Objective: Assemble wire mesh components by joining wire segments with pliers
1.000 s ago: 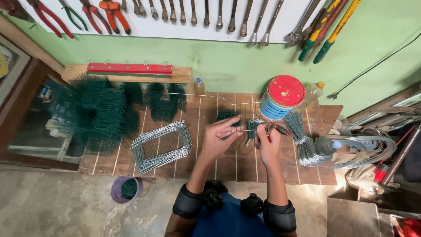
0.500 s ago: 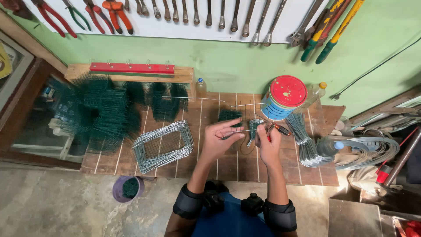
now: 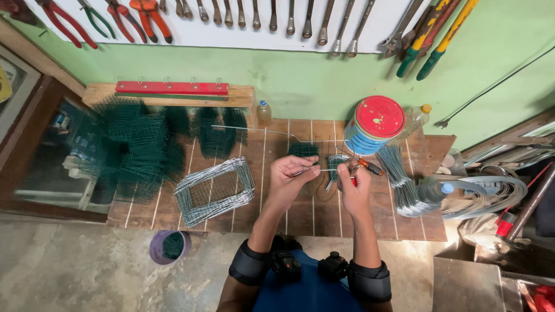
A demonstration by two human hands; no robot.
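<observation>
Left hand [image 3: 288, 176]: pinching a thin wire [image 3: 324, 170] above the wooden bench [image 3: 243, 211].
Right hand [image 3: 354, 188]: gripping orange-handled pliers [image 3: 367, 167], working the wire's right end.
Doing it well: keeping the wire taut and level while bending, clear of the red-lidded tin [image 3: 374, 124].

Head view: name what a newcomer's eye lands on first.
At centre, the left hand pinches a thin wire that the right hand works with orange-handled pliers. A red-lidded can stands just behind them, and dark green mesh pieces crowd the wooden bench's left end.
</observation>
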